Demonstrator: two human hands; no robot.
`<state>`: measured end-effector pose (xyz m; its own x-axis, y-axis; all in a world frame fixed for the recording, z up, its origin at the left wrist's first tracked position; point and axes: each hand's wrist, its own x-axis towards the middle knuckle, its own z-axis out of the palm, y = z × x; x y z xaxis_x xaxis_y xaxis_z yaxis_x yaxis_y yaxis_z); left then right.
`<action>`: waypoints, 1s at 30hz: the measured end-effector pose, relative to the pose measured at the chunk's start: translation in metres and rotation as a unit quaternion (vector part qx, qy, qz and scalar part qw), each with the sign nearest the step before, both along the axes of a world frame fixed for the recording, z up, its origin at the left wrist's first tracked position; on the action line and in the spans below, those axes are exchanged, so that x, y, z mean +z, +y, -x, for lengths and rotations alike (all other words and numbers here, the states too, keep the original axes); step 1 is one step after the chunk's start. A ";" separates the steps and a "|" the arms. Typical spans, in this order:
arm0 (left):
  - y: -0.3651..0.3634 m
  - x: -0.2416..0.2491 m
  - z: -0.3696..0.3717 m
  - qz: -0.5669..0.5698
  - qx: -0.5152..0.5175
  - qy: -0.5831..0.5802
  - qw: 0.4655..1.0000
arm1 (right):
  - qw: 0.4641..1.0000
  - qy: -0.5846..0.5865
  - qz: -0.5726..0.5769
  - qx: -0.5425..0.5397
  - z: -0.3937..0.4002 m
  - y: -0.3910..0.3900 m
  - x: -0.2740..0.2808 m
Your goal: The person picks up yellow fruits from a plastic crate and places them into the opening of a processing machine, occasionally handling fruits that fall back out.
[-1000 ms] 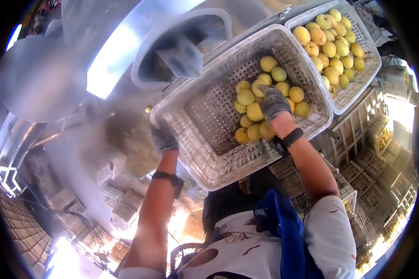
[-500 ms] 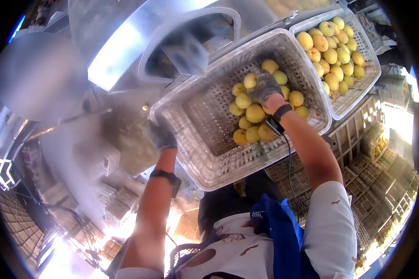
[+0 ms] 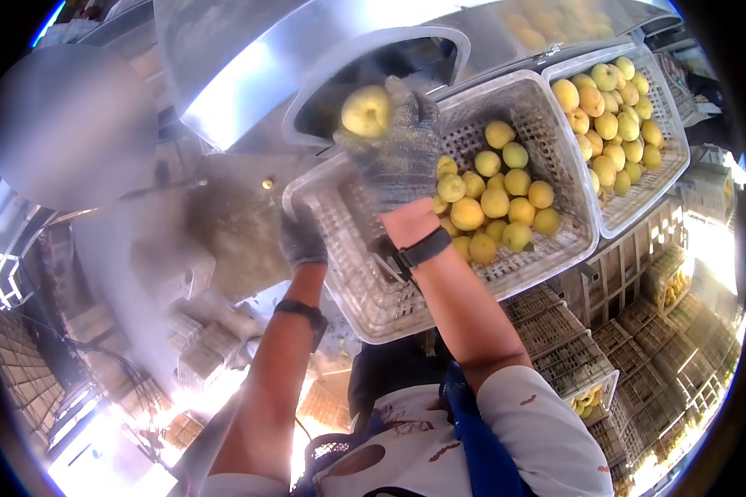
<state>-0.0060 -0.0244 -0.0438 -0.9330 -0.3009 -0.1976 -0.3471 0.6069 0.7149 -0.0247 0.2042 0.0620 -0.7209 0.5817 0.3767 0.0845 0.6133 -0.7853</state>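
Note:
My right hand [image 3: 399, 149], in a grey glove, is raised above the left half of a pale plastic crate [image 3: 373, 325]. A yellow fruit [image 3: 365, 112] sits in its fingers, in front of the oval opening [image 3: 464, 51] of a metal machine. Several more yellow fruits [image 3: 495, 202] lie in the right half of the crate. My left hand [image 3: 303, 236], gloved too, rests at the crate's left rim, with its fingers wrapped over the edge.
A second crate [image 3: 680, 170] full of yellow fruits stands at the right. Metal sheeting [image 3: 249, 74] runs along the top. Stacked crates [image 3: 547, 327] stand below right. One small fruit [image 3: 267, 183] lies left of the crate.
My right hand has lifted out of the fruits and moved left and up toward the opening, now with a fruit in it. My left hand stays at the crate's rim. The view has shifted slightly.

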 end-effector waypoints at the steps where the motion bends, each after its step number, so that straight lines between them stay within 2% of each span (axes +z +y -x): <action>1: -0.001 -0.001 0.001 0.037 -0.006 -0.003 0.999 | 0.996 0.022 0.081 0.026 0.004 -0.003 -0.004; 2: -0.001 -0.002 0.000 0.039 -0.003 -0.003 0.999 | 0.985 0.042 0.161 0.051 0.006 -0.005 -0.007; 3: -0.001 -0.003 -0.001 0.025 0.005 -0.005 1.000 | 0.997 0.076 -0.016 0.012 -0.001 0.003 -0.011; 4: 0.001 -0.001 0.000 0.010 0.013 -0.007 1.000 | 0.997 0.076 -0.016 0.013 -0.002 0.003 -0.016; 6: 0.004 0.006 -0.003 0.001 -0.002 0.005 1.000 | 0.986 0.107 0.122 0.031 -0.005 0.002 -0.026; 7: 0.013 0.022 -0.003 0.022 -0.001 -0.012 1.000 | 0.987 0.105 0.120 0.031 -0.007 0.003 -0.025; 8: 0.019 0.032 -0.002 0.042 0.000 -0.027 0.999 | 0.988 0.124 0.085 0.024 -0.009 0.004 -0.022; 10: 0.002 0.000 0.000 0.014 0.001 0.004 1.000 | 0.988 0.144 0.051 0.018 -0.009 0.010 -0.018; 12: -0.005 -0.012 0.000 -0.013 0.001 0.033 0.999 | 0.987 0.142 -0.076 0.015 -0.010 0.016 -0.015; 15: -0.002 -0.007 -0.004 0.012 -0.003 0.010 1.000 | 0.983 0.119 -0.141 0.007 -0.008 0.019 -0.003; 19: 0.011 0.019 -0.005 0.056 -0.004 -0.012 0.998 | 0.976 0.133 -0.168 0.023 0.018 0.019 -0.008; 21: 0.015 0.027 -0.005 0.068 -0.007 -0.006 0.998 | 0.990 0.114 -0.076 0.030 0.040 0.011 0.007; 22: 0.018 0.033 -0.005 0.058 -0.001 -0.017 0.998 | 0.990 0.113 -0.076 0.031 0.048 0.007 0.011; 24: 0.020 0.033 -0.001 0.047 0.004 -0.026 0.999 | 0.985 -0.004 -0.170 -0.014 0.065 -0.001 0.020; 25: 0.017 0.027 -0.001 0.061 0.006 -0.026 0.998 | 0.963 -0.127 -0.232 0.049 0.073 0.000 0.036; 26: 0.014 0.022 -0.002 0.076 0.006 -0.028 0.997 | 0.959 -0.145 -0.235 0.066 0.072 0.002 0.051; 27: 0.012 0.019 -0.002 0.092 0.010 -0.025 0.995 | 0.984 -0.024 -0.178 0.006 0.060 -0.002 0.038; 28: 0.010 0.016 -0.003 0.089 0.001 -0.029 0.996 | 0.986 0.099 -0.121 -0.057 0.045 -0.005 0.025; 29: 0.007 0.012 -0.003 0.055 -0.019 -0.006 0.998 | 0.984 0.166 -0.067 -0.003 0.020 0.012 0.047; 30: 0.004 0.009 -0.003 0.021 -0.036 0.019 0.999 | 0.977 0.171 0.063 0.111 -0.003 0.023 0.024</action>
